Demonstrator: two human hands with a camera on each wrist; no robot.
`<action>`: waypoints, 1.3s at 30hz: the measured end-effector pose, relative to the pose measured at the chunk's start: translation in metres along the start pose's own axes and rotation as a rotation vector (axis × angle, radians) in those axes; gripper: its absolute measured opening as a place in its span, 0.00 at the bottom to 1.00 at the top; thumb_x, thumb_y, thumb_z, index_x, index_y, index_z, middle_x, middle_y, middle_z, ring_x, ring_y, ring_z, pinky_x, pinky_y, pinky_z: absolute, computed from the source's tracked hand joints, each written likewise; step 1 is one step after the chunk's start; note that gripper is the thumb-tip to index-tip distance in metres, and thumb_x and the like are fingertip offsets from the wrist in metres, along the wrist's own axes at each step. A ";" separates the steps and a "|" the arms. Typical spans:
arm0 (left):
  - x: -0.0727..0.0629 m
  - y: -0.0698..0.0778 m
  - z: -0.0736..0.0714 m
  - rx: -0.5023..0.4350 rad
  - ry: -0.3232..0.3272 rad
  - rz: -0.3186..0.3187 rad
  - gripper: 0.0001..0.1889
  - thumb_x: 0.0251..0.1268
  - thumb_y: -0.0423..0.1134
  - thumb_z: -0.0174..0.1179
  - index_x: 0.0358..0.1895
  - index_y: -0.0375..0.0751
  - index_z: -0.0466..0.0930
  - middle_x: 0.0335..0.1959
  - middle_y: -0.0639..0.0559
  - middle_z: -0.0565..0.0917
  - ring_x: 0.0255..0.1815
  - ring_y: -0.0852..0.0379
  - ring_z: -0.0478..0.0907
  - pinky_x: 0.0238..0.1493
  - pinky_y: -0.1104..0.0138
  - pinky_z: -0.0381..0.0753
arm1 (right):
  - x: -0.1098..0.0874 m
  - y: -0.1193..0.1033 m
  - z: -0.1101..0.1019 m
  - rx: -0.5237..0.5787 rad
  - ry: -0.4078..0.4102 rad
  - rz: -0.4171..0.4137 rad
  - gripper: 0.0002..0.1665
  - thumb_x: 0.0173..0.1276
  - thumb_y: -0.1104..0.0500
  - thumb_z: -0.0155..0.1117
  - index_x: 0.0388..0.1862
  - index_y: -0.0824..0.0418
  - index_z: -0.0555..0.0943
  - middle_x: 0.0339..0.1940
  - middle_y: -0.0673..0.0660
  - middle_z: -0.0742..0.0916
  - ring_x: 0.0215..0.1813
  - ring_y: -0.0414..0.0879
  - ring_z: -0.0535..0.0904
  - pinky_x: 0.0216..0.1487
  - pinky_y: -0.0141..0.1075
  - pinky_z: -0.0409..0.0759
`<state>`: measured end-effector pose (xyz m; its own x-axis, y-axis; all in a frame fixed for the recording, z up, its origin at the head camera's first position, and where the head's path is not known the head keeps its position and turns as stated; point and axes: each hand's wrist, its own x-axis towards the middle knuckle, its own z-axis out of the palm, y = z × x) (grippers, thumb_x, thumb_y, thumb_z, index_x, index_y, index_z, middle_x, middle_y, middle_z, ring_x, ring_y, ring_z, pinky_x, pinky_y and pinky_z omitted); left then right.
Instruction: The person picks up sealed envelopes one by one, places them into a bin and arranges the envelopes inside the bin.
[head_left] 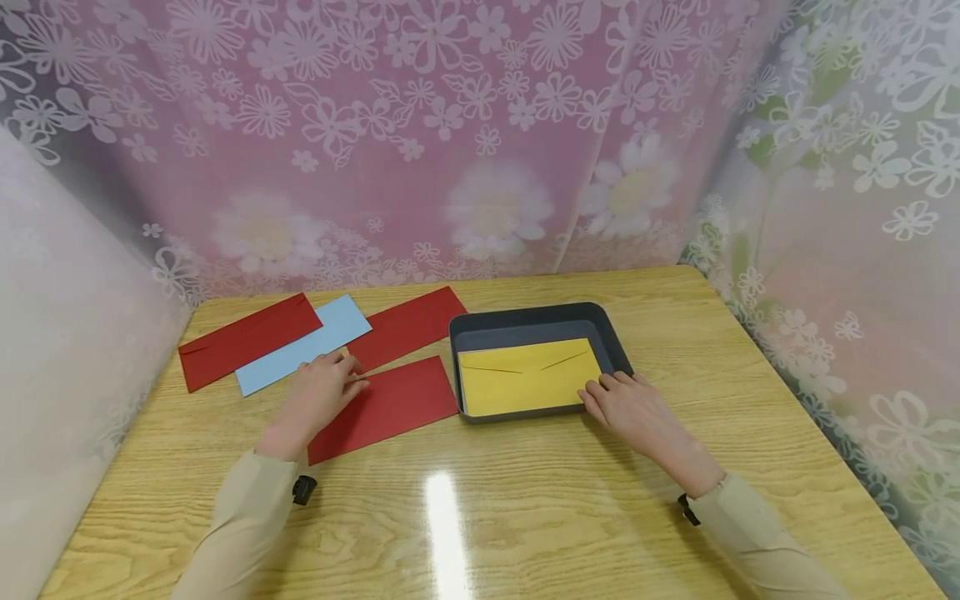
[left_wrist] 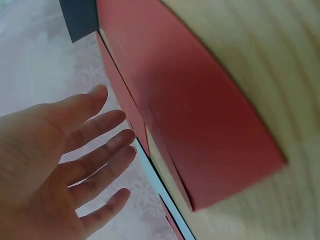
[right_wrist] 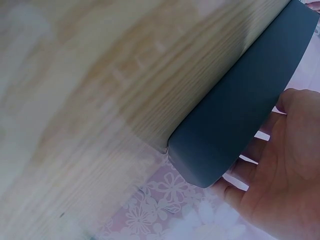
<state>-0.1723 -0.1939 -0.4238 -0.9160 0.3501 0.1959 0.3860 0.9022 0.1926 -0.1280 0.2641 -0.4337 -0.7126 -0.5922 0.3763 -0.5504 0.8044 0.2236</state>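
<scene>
A red envelope lies flat on the table, and my left hand is over its left part. In the left wrist view the fingers of my left hand are loosely extended and hold nothing. Right of that envelope stands a dark grey tray with a yellow envelope in it, flap side up. My right hand holds the tray's near right corner. In the right wrist view its fingers reach over the wall of the tray, which hides their tips.
Farther back on the left lie a red envelope, a light blue envelope partly under it, and another red envelope. All rest on the wood-grain table. Floral curtains stand behind and beside the table.
</scene>
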 end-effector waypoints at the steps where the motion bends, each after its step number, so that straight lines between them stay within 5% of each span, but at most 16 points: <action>1: -0.002 -0.002 0.000 -0.005 -0.014 -0.005 0.13 0.62 0.42 0.72 0.43 0.38 0.85 0.38 0.45 0.83 0.38 0.45 0.80 0.42 0.48 0.78 | 0.000 0.000 0.000 0.001 0.001 0.000 0.21 0.71 0.53 0.65 0.22 0.55 0.68 0.20 0.51 0.70 0.22 0.48 0.65 0.24 0.36 0.61; 7: -0.006 -0.003 0.000 -0.007 -0.117 -0.041 0.23 0.57 0.53 0.74 0.43 0.37 0.81 0.35 0.47 0.79 0.33 0.52 0.75 0.41 0.53 0.78 | 0.000 0.000 0.001 0.001 0.005 0.000 0.20 0.72 0.52 0.64 0.23 0.55 0.69 0.20 0.51 0.71 0.23 0.49 0.66 0.24 0.37 0.63; 12: -0.005 -0.001 -0.001 -0.048 -0.194 -0.092 0.29 0.54 0.56 0.75 0.49 0.35 0.80 0.41 0.44 0.78 0.41 0.47 0.76 0.49 0.47 0.74 | 0.000 0.000 0.002 -0.002 0.005 -0.002 0.20 0.71 0.52 0.64 0.22 0.55 0.69 0.20 0.51 0.70 0.23 0.49 0.66 0.24 0.37 0.62; 18: -0.003 -0.001 0.000 -0.115 -0.223 -0.111 0.31 0.52 0.53 0.77 0.50 0.33 0.79 0.45 0.42 0.80 0.46 0.44 0.77 0.53 0.46 0.75 | -0.001 0.000 0.000 -0.005 0.026 -0.016 0.20 0.71 0.53 0.65 0.22 0.55 0.68 0.20 0.51 0.69 0.22 0.48 0.65 0.24 0.36 0.59; 29: -0.001 -0.004 0.003 -0.149 -0.259 -0.129 0.29 0.47 0.54 0.80 0.40 0.35 0.78 0.36 0.45 0.78 0.38 0.49 0.73 0.44 0.54 0.77 | 0.000 0.000 -0.001 -0.009 0.082 -0.038 0.21 0.61 0.55 0.70 0.21 0.57 0.67 0.19 0.50 0.67 0.21 0.46 0.63 0.24 0.32 0.54; 39: -0.005 -0.011 -0.001 -0.241 -0.085 -0.043 0.18 0.61 0.48 0.72 0.39 0.40 0.74 0.24 0.53 0.73 0.25 0.58 0.67 0.31 0.65 0.67 | 0.001 -0.001 -0.002 -0.007 0.073 -0.027 0.20 0.61 0.55 0.72 0.22 0.57 0.69 0.20 0.50 0.68 0.22 0.46 0.63 0.25 0.33 0.55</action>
<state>-0.1720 -0.2054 -0.4260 -0.9339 0.3423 0.1031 0.3525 0.8340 0.4246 -0.1272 0.2634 -0.4317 -0.6641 -0.6086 0.4343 -0.5654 0.7888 0.2409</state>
